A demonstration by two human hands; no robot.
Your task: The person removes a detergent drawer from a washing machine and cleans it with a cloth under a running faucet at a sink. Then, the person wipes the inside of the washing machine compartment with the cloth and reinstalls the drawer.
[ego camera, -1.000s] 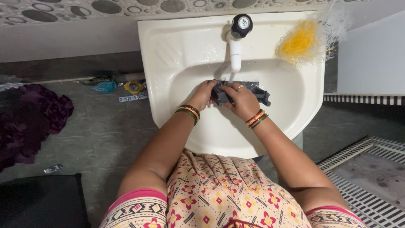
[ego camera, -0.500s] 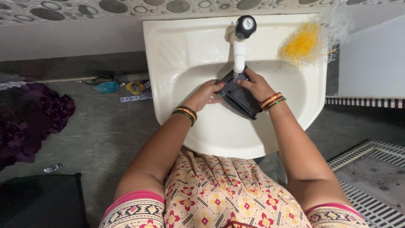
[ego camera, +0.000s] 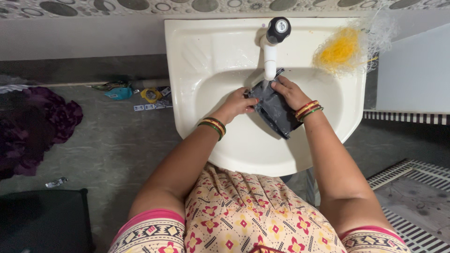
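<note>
On the floor at the far left lies a dark purple cloth, and nearer the wall there are some small wrappers. To the right stands the cream washbasin. Inside its bowl, the left hand is closed on the left edge of a dark grey plastic part, which is tilted and sits directly under the white tap. The right hand grips the upper right side of the same part. On the basin's right rim rests a yellow scrubber. Further right, on the floor, is a striped grate.
</note>
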